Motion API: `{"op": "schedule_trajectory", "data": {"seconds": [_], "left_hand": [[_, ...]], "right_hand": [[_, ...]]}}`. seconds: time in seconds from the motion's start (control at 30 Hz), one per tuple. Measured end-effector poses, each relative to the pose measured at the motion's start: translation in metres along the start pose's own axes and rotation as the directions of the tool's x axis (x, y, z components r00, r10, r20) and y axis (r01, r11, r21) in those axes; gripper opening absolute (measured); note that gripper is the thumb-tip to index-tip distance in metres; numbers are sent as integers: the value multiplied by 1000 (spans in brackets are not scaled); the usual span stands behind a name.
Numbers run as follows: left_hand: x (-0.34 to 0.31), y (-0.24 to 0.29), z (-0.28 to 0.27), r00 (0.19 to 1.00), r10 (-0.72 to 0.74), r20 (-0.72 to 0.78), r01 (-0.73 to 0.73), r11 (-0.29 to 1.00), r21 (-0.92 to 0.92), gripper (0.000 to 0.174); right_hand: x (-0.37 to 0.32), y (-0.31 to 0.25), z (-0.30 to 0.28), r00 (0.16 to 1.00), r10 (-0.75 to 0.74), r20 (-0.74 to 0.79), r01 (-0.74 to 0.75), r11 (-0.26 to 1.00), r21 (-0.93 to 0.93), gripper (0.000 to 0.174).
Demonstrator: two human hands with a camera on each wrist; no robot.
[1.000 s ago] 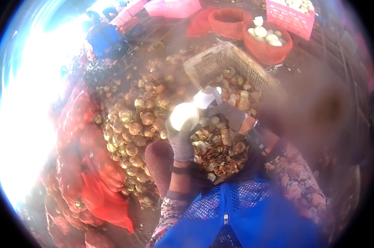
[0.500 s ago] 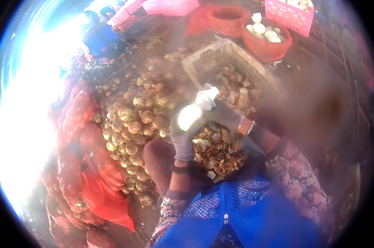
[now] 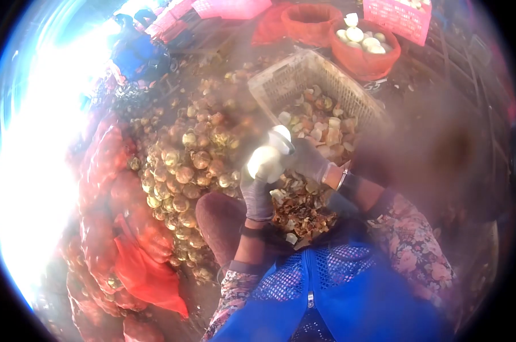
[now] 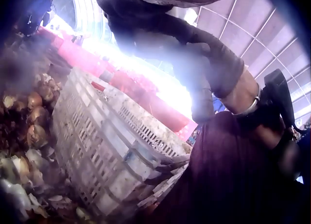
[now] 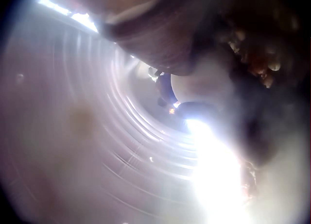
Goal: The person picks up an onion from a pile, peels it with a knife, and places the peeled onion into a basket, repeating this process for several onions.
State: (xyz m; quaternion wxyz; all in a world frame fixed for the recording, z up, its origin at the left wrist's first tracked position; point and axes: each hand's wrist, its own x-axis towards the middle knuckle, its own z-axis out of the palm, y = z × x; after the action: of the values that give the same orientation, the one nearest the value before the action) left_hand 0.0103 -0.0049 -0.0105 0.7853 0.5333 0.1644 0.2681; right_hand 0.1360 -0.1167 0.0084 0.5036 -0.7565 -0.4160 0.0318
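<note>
In the head view the gloved left hand [image 3: 257,194] holds a peeled white onion [image 3: 264,163] from below, its fingers curled round it. The gloved right hand [image 3: 308,161] is just to the right, gripping something beside the onion; a white piece [image 3: 280,134] with a dark edge shows at its fingertips, and glare hides what exactly it is. In the left wrist view a gloved hand [image 4: 214,59] reaches in from the right, above the crate. The right wrist view is blurred and washed out by light.
A plastic crate [image 3: 280,77] of onion pieces stands beyond the hands. Unpeeled onions [image 3: 183,174] lie heaped at left, beside red net sacks [image 3: 101,211]. Peels [image 3: 303,214] lie between the legs. A red-lined tub [image 3: 365,60] of white onions stands at the back right.
The onion and left hand have shifted slightly right. The white piece at the right hand has tilted and moved a little left and down, close above the onion.
</note>
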Motion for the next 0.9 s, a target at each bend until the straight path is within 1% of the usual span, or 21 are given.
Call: {"op": "schedule_trajectory", "data": {"seconds": [0.03, 0.1, 0.17, 0.2, 0.23, 0.27, 0.33, 0.37, 0.4, 0.43, 0.5, 0.53, 0.57, 0.6, 0.63, 0.67, 0.7, 0.8, 0.83, 0.87, 0.9], "left_hand": [[-1, -3, 0, 1000, -12, 4, 12, 1000, -8, 56], [-3, -8, 1, 999, -38, 11, 38, 999, -26, 58], [-4, -10, 3, 998, -70, 4, 70, 998, -8, 62], [-4, -11, 6, 996, -85, 4, 85, 996, 1, 64], [-4, -10, 11, 998, -59, 17, 59, 998, 16, 65], [-4, -10, 11, 996, -81, 23, 81, 997, -15, 62], [-3, -11, 12, 992, -121, 40, 124, 989, -77, 55], [2, -19, 7, 998, -55, 34, 57, 997, -53, 50], [11, -34, -5, 999, 11, 31, -10, 1000, -29, 47], [14, -30, -7, 999, -22, 47, 23, 1000, -21, 46], [18, -22, -11, 993, -89, 78, 90, 996, -3, 46], [20, -24, -11, 998, -34, 57, 31, 997, 64, 51], [24, -26, -11, 999, 23, 39, -27, 991, 131, 60], [27, -28, -12, 997, 79, 21, -81, 976, 201, 70], [27, -28, -14, 996, 94, 8, -94, 977, 192, 75], [28, -28, -17, 994, 110, -5, -107, 977, 184, 80], [27, -28, -19, 996, 86, -11, -85, 992, 93, 79], [26, -24, -19, 998, 58, 12, -57, 998, -41, 72], [24, -21, -14, 999, 50, 9, -49, 996, -68, 71], [23, -23, -13, 999, 49, 15, -48, 997, -68, 70], [22, -25, -11, 999, 49, 22, -47, 997, -68, 70]], "right_hand": [[-4, -8, -2, 988, 152, 39, -156, 978, 138, 44], [-7, -11, -1, 967, 243, 73, -253, 941, 226, 46], [-9, -8, -2, 990, 135, 26, -138, 980, 146, 48], [-11, -5, -1, 986, 157, 50, -163, 976, 142, 50], [-13, 1, 0, 981, 180, 73, -189, 973, 136, 52], [-15, 7, 1, 974, 204, 95, -215, 968, 130, 54], [-15, 27, 7, 1000, -1, 27, 0, 998, 59, 51], [-14, 38, 7, 994, -107, -3, 107, 994, 19, 49], [-12, 47, 3, 997, 50, 67, -56, 994, 95, 46], [-10, 57, -4, 969, 200, 144, -222, 962, 160, 43], [-10, 67, -12, 992, 80, 94, -71, 993, -98, 38], [-9, 69, -17, 998, 19, 68, -3, 973, -229, 37], [-11, 70, -23, 994, -106, -9, 93, 907, -411, 38], [-8, 59, -29, 989, -143, -42, 106, 873, -476, 39], [-6, 48, -34, 981, -180, -75, 112, 835, -539, 40], [-3, 39, -38, 990, -115, -83, 59, 867, -495, 41], [-1, 30, -44, 995, -47, -87, 3, 892, -452, 43], [8, 13, -58, 981, 162, -104, -188, 925, -329, 48], [5, 22, -53, 976, 206, 68, -213, 969, 121, 51], [2, 32, -48, 940, 244, 239, -335, 787, 518, 54], [-7, 35, -38, 907, 176, 382, -415, 524, 744, 53]]}}
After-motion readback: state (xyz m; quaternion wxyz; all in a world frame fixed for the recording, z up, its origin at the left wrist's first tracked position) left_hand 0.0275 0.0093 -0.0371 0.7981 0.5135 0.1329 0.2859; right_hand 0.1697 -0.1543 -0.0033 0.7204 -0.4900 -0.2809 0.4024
